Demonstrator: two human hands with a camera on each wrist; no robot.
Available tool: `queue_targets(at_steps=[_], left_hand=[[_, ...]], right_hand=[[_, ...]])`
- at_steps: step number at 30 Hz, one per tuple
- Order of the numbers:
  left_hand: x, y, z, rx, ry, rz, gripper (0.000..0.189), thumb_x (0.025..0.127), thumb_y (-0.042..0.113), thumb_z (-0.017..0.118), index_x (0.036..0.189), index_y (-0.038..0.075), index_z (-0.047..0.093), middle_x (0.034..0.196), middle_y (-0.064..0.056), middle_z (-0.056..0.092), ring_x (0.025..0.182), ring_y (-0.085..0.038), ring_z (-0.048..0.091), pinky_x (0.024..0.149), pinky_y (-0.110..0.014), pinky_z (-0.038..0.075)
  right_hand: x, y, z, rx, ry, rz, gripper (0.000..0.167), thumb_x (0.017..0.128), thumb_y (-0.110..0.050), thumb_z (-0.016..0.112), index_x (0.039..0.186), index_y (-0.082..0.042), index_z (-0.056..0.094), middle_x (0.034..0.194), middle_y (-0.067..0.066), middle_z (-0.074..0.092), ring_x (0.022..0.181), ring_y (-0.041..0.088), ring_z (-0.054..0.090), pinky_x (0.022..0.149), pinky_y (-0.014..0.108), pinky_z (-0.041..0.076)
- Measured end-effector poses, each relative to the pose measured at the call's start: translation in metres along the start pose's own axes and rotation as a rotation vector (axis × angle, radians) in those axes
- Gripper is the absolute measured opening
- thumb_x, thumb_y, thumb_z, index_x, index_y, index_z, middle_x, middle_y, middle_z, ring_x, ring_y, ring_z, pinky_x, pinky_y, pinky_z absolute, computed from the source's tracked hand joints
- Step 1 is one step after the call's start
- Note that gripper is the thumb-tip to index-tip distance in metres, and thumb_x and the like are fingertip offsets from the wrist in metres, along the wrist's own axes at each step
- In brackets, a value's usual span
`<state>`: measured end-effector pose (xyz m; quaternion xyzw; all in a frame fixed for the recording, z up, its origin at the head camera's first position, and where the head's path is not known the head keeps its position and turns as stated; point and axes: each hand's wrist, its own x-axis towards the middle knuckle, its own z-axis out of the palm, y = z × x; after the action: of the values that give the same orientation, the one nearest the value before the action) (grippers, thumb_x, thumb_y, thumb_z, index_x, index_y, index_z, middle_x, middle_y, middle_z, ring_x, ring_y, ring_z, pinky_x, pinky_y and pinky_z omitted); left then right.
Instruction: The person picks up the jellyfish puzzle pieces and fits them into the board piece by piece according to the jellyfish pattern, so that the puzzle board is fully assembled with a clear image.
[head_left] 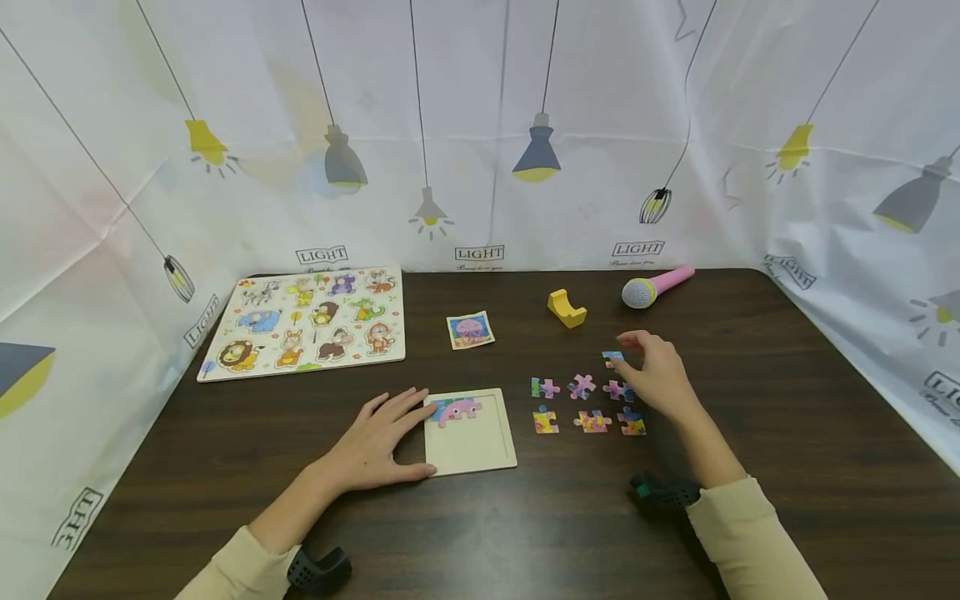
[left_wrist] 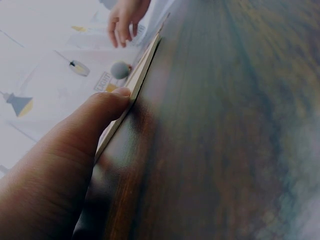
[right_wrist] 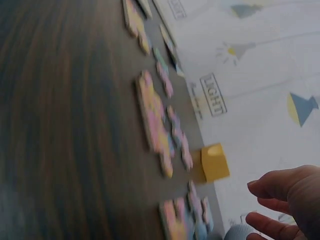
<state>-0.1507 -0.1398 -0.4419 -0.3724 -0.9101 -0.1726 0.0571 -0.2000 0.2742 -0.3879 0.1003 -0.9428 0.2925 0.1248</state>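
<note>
My left hand (head_left: 378, 446) rests at the left side of a pale wooden puzzle tray (head_left: 472, 454), fingers spread and fairly straight. Its thumb (left_wrist: 117, 100) presses the tray's edge in the left wrist view. Joined puzzle pieces (head_left: 457, 410) with a pink face pattern lie in the tray's upper left corner. Over to the right, my right hand (head_left: 658, 372) hovers beside a blue puzzle piece (head_left: 611, 357), thumb and fingers apart around it. Nothing shows between those fingers in the right wrist view. Several loose pieces (head_left: 592, 422) lie in rows below, pink, yellow and blue.
Behind the tray lies a small picture card (head_left: 471, 331) with a pink figure. An animal board (head_left: 307, 323) takes up the back left. A yellow curved block (head_left: 566, 309) and a pink toy microphone (head_left: 656, 287) sit at the back right, before a printed cloth (head_left: 480, 167).
</note>
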Motion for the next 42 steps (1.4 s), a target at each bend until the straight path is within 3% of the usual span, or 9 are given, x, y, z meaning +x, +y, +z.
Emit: queue_targets(at_steps=[8,16,22,25,33,42], left_hand=[[-0.001,-0.001,-0.002,0.001,0.0,-0.007,0.083,0.079,0.068,0.048,0.143,0.017,0.035,0.148,-0.005,0.028,0.136,-0.023,0.023,0.103,-0.053,0.018],[-0.001,-0.001,-0.001,-0.004,0.013,-0.008,0.083,0.079,0.069,0.049,0.142,0.017,0.036,0.148,-0.005,0.028,0.135,-0.023,0.023,0.103,-0.053,0.018],[0.0,-0.001,-0.001,-0.004,0.005,-0.006,0.083,0.079,0.069,0.049,0.143,0.017,0.035,0.148,-0.005,0.028,0.135,-0.023,0.023,0.103,-0.053,0.018],[0.001,0.0,-0.001,-0.002,0.0,-0.004,0.083,0.079,0.068,0.049,0.143,0.017,0.035,0.148,-0.005,0.028,0.135,-0.024,0.023,0.104,-0.053,0.018],[0.001,0.0,-0.001,0.001,-0.004,-0.001,0.083,0.079,0.068,0.049,0.143,0.017,0.035,0.148,-0.005,0.028,0.135,-0.023,0.023,0.103,-0.053,0.018],[0.001,-0.001,0.001,0.006,0.006,0.006,0.083,0.079,0.068,0.049,0.143,0.017,0.035,0.148,-0.006,0.028,0.135,-0.024,0.024,0.103,-0.054,0.018]], right_hand=[[-0.008,0.03,-0.006,-0.043,-0.058,0.088,0.04,0.086,-0.015,0.061,0.117,0.008,0.05,0.112,0.033,0.053,0.102,0.046,0.046,0.087,0.059,0.032],[-0.002,0.045,0.005,-0.042,-0.081,0.081,0.046,0.087,-0.023,0.063,0.119,0.008,0.051,0.111,0.03,0.053,0.103,0.044,0.044,0.09,0.056,0.023],[0.003,0.046,0.008,-0.096,-0.16,0.142,0.063,0.084,-0.045,0.061,0.127,-0.001,0.049,0.118,0.026,0.047,0.107,0.048,0.032,0.082,0.058,0.024],[0.004,0.046,0.007,-0.106,-0.186,0.174,0.064,0.084,-0.049,0.059,0.128,-0.005,0.048,0.12,0.025,0.044,0.109,0.048,0.031,0.08,0.057,0.025],[0.007,0.044,0.006,-0.094,-0.197,0.186,0.057,0.084,-0.049,0.06,0.121,-0.006,0.053,0.117,0.024,0.048,0.105,0.044,0.036,0.074,0.053,0.027],[0.011,0.041,0.004,-0.114,-0.282,0.153,0.054,0.087,-0.047,0.057,0.13,-0.015,0.051,0.113,0.023,0.047,0.101,0.042,0.036,0.07,0.05,0.026]])
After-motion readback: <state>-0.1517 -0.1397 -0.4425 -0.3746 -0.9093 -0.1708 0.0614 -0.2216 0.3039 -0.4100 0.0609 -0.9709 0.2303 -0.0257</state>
